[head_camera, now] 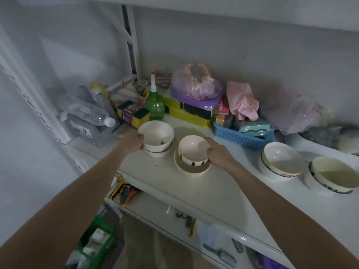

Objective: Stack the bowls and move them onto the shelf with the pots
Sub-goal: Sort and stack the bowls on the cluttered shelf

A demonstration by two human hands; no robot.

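Several white bowls stand in pairs on a white shelf (204, 193). My left hand (134, 141) grips the left side of a plain white bowl (156, 133) nested in another bowl (158, 152). My right hand (218, 153) holds the right rim of a small bowl with dark drop marks (193, 149), which sits tilted inside a wider cream bowl (191, 168). Further right stand two more nested pairs, one with a yellow rim (282, 161) and one with a dark rim (333, 175). No pots are in view.
Behind the bowls are a green spray bottle (154, 102), a sponge pack (132, 113), a blue basket (242, 135), plastic bags (196, 82) and a clear bottle (87, 111) on a grey jug. A lower shelf (174, 214) holds tools; a green crate (97, 241) sits below left.
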